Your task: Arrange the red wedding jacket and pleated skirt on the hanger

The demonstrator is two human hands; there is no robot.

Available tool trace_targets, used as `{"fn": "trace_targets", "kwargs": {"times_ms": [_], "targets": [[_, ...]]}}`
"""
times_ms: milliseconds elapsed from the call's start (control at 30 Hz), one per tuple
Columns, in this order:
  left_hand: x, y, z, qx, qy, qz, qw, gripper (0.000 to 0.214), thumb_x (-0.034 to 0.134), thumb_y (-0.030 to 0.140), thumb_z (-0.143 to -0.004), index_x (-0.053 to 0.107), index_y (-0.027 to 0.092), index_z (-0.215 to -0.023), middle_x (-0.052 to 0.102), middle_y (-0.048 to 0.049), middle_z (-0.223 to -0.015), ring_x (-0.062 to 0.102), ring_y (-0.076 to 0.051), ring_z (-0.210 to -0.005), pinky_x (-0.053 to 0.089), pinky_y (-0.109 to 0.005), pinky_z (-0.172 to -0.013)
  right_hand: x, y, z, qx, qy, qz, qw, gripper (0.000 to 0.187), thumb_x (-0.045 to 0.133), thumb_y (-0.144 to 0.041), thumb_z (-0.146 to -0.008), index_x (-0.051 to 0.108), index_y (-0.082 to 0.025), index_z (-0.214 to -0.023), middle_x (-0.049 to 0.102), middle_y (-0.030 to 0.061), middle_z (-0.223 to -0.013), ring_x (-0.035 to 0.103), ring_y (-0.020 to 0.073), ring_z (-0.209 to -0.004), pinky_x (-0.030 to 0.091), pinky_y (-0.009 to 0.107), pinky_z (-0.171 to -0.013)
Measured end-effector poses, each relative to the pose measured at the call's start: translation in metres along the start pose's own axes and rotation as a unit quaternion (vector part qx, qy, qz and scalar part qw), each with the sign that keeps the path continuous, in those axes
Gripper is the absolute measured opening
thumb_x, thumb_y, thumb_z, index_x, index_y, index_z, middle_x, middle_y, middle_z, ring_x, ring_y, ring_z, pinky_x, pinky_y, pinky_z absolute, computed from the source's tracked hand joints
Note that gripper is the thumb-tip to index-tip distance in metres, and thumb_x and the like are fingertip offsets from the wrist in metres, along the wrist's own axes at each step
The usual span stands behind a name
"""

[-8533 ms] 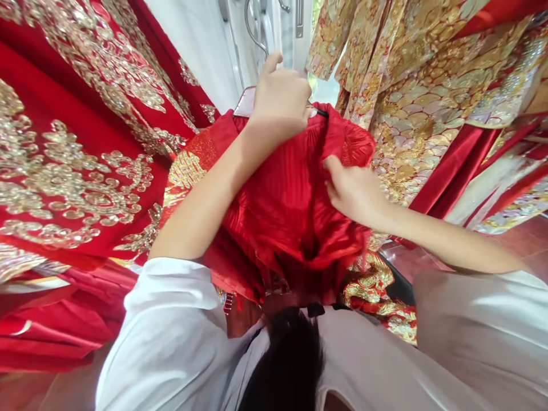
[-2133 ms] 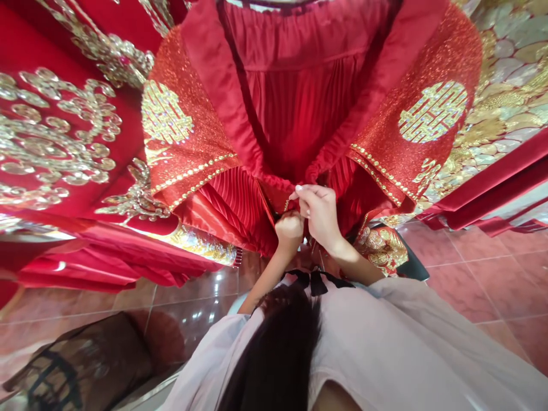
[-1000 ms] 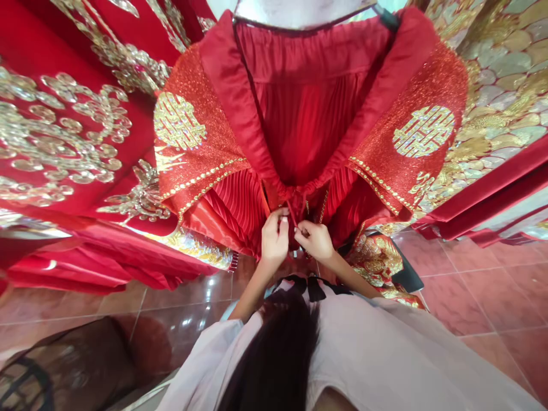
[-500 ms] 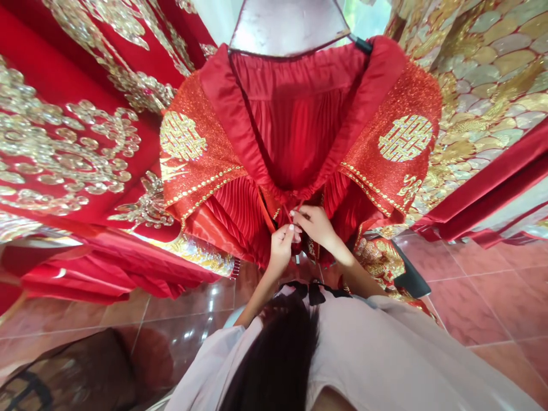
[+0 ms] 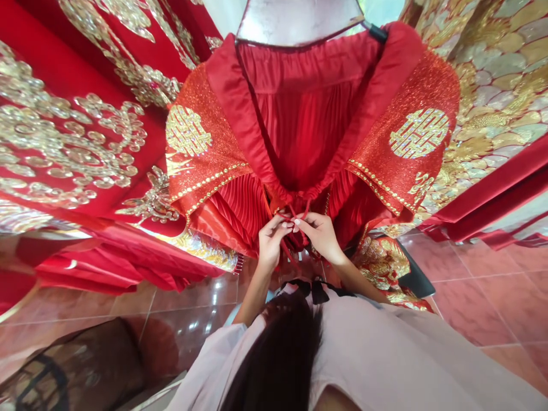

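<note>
A red skirt (image 5: 222, 103) with a gathered waistband, pleats and gold round emblems hangs in front of me on a hanger (image 5: 377, 32). At the low front of the waistband, a thin red drawstring (image 5: 306, 209) comes out and crosses between my fingers. My left hand (image 5: 271, 238) pinches one part of the drawstring between thumb and fingers. Close beside it, my right hand (image 5: 319, 233) pinches another part, and the fingertips of both hands nearly meet. Loose string hangs below the left fingers. The exact crossing is partly hidden by the fingertips.
Red cloth with clear beadwork (image 5: 64, 142) hangs at the left. To the right is a garment with gold scale-like pieces (image 5: 505, 74). A dark brown bag (image 5: 89, 365) sits on the reddish tiled floor (image 5: 475, 308) at the lower left.
My hands have spread slightly, the left one moving left, and the drawstring now shows crossed in loops between them. The skirt appears slightly larger and higher in view.
</note>
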State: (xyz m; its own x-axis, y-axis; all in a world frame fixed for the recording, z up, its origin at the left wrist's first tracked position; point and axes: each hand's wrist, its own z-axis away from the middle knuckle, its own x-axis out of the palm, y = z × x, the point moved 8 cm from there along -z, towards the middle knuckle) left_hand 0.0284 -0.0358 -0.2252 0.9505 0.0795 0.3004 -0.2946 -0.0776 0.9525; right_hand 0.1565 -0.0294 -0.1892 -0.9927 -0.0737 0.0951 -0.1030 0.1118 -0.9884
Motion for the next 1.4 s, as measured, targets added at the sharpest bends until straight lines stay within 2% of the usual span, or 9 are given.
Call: {"fn": "trace_targets", "kwargs": {"times_ms": [100, 200, 333, 467, 633, 833, 933, 1233, 1400], "targets": [[0.001, 0.036, 0.003, 0.129, 0.017, -0.111, 0.985, 0.022, 0.067, 0.036, -0.08, 0.072, 0.015, -0.081, 0.067, -0.0055, -0.086, 0.064, -0.014, -0.079, 0.053, -0.026, -0.077, 0.002, 0.0, 0.002, 0.004, 0.001, 0.005, 1.0, 0.024, 0.063, -0.034, -0.076, 0.065, -0.012, -0.068, 0.062, 0.0021, -0.061, 0.055, 0.0077, -0.057, 0.045, 0.019, -0.06], [0.017, 0.069, 0.009, 0.248, 0.008, -0.241, 0.938, 0.013, 0.064, 0.026, -0.082, 0.072, 0.017, -0.078, 0.063, -0.0035, -0.083, 0.062, -0.012, -0.079, 0.051, -0.023, -0.075, 0.005, 0.0, 0.004, 0.003, -0.002, 0.001, 1.0, 0.025, 0.063, -0.036, -0.076, 0.064, -0.012, -0.068, 0.062, 0.0026, -0.063, 0.056, 0.0083, -0.058, 0.046, 0.02, -0.061], [0.03, 0.09, 0.008, 0.309, 0.044, -0.32, 0.895, 0.007, 0.068, 0.022, -0.077, 0.067, 0.016, -0.074, 0.053, -0.0012, -0.077, 0.054, -0.01, -0.07, 0.046, -0.021, -0.064, 0.005, -0.003, 0.008, -0.005, 0.005, 0.015, 1.0, 0.025, 0.062, -0.036, -0.076, 0.062, -0.013, -0.066, 0.062, 0.0027, -0.063, 0.056, 0.0088, -0.057, 0.046, 0.02, -0.06], [0.025, 0.083, -0.001, 0.252, 0.076, -0.287, 0.921, 0.018, 0.067, 0.017, -0.071, 0.052, 0.016, -0.081, 0.051, -0.0004, -0.081, 0.054, -0.01, -0.073, 0.046, -0.021, -0.068, 0.009, -0.006, 0.013, -0.01, -0.025, 0.024, 0.999, 0.027, 0.062, -0.036, -0.076, 0.06, -0.013, -0.062, 0.061, 0.0029, -0.06, 0.054, 0.0091, -0.057, 0.044, 0.02, -0.06], [0.03, 0.055, -0.009, 0.087, -0.008, -0.12, 0.989, 0.027, 0.061, 0.023, -0.075, 0.039, 0.019, -0.091, 0.06, -0.0002, -0.075, 0.061, -0.012, -0.069, 0.049, -0.023, -0.068, 0.008, -0.011, 0.016, -0.019, -0.028, 0.03, 0.999, 0.027, 0.061, -0.037, -0.077, 0.061, -0.013, -0.066, 0.061, 0.0022, -0.062, 0.054, 0.0085, -0.057, 0.044, 0.02, -0.059], [0.023, 0.033, -0.013, -0.052, -0.077, 0.076, 0.993, 0.045, 0.079, 0.029, -0.059, 0.047, 0.02, -0.089, 0.059, 0.0032, -0.068, 0.059, -0.009, -0.062, 0.046, -0.017, -0.059, 0.007, -0.015, 0.019, -0.014, -0.033, 0.023, 0.999, 0.025, 0.063, -0.037, -0.076, 0.064, -0.012, -0.074, 0.06, 0.0005, -0.058, 0.051, 0.0065, -0.051, 0.042, 0.018, -0.053], [0.014, 0.014, -0.014, -0.113, -0.064, 0.097, 0.987, 0.04, 0.077, 0.034, -0.059, 0.047, 0.021, -0.083, 0.059, 0.0006, -0.073, 0.059, -0.012, -0.066, 0.048, -0.022, -0.058, 0.01, -0.018, 0.02, -0.013, -0.041, 0.027, 0.999, 0.027, 0.063, -0.039, -0.076, 0.065, -0.012, -0.073, 0.06, 0.0007, -0.059, 0.052, 0.0071, -0.052, 0.043, 0.018, -0.055], [0.0, -0.015, -0.014, -0.06, 0.058, 0.026, 0.996, 0.033, 0.062, 0.041, -0.066, 0.04, 0.019, -0.076, 0.048, 0.0034, -0.061, 0.048, -0.009, -0.052, 0.041, -0.021, -0.052, 0.008, -0.015, 0.016, 0.005, -0.033, 0.046, 0.998, 0.029, 0.064, -0.04, -0.075, 0.064, -0.012, -0.069, 0.059, 0.0009, -0.058, 0.053, 0.0077, -0.053, 0.045, 0.019, -0.056], [-0.046, -0.002, -0.026, 0.064, 0.209, -0.017, 0.976, 0.03, 0.059, 0.034, -0.067, 0.036, 0.02, -0.081, 0.035, 0.007, -0.066, 0.042, -0.004, -0.056, 0.037, -0.016, -0.058, 0.01, -0.023, 0.024, -0.009, -0.048, 0.069, 0.996, 0.023, 0.06, -0.034, -0.077, 0.064, -0.012, -0.072, 0.059, 0.0012, -0.057, 0.053, 0.0072, -0.052, 0.042, 0.017, -0.053]]}}
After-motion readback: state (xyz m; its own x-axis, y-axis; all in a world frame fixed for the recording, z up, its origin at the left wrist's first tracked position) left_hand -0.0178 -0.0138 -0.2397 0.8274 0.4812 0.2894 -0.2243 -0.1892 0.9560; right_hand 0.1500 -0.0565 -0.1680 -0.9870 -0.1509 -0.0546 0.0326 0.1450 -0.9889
